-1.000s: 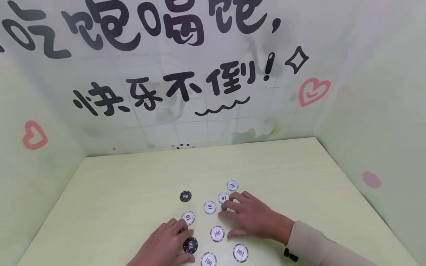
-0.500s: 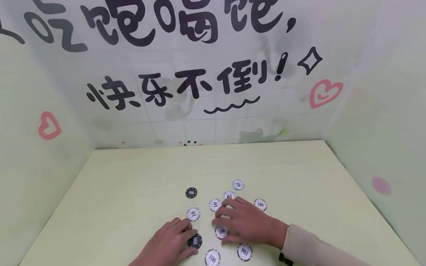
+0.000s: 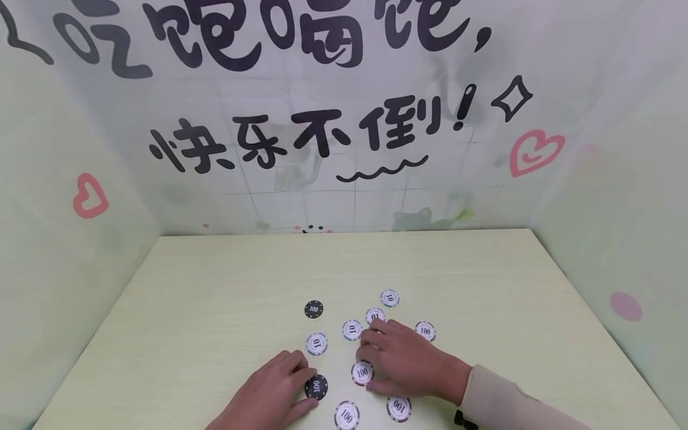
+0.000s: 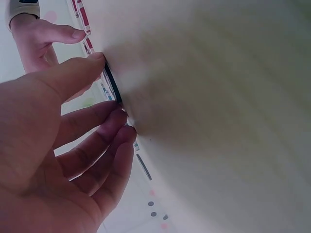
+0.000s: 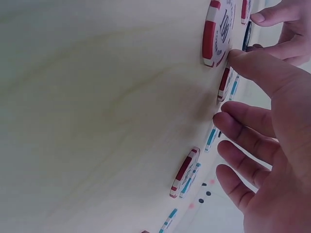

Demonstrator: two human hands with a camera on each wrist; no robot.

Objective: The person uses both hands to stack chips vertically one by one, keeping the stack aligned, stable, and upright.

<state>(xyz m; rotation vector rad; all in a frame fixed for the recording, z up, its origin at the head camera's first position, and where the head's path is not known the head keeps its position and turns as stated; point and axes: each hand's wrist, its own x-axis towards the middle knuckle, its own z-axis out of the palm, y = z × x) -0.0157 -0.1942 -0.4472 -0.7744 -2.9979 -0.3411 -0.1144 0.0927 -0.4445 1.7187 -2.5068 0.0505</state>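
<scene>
In the head view, my left hand [image 3: 271,391] pinches a black poker chip [image 3: 316,387] marked 100 by its edge. The left wrist view shows the thumb and first finger at either side of the black chip [image 4: 112,82]. My right hand [image 3: 411,361] has thumb and bent forefinger at opposite edges of a white poker chip [image 3: 362,372] marked 100. That chip's red-striped edge [image 5: 225,83] shows in the right wrist view. Both chips lie flat or nearly so on the table.
White 10 chips [image 3: 352,329] and a black 100 chip [image 3: 313,309] lie beyond the hands on the pale table [image 3: 236,280]. Two white 100 chips [image 3: 399,408] lie nearer, one more [image 3: 425,331] rightward. Printed walls [image 3: 322,209] enclose the back and sides.
My right hand has come nearer and closed around the white 100 chip. Another white 100 chip, earlier by its fingers, now lies to its right. My left hand stays at the black chip.
</scene>
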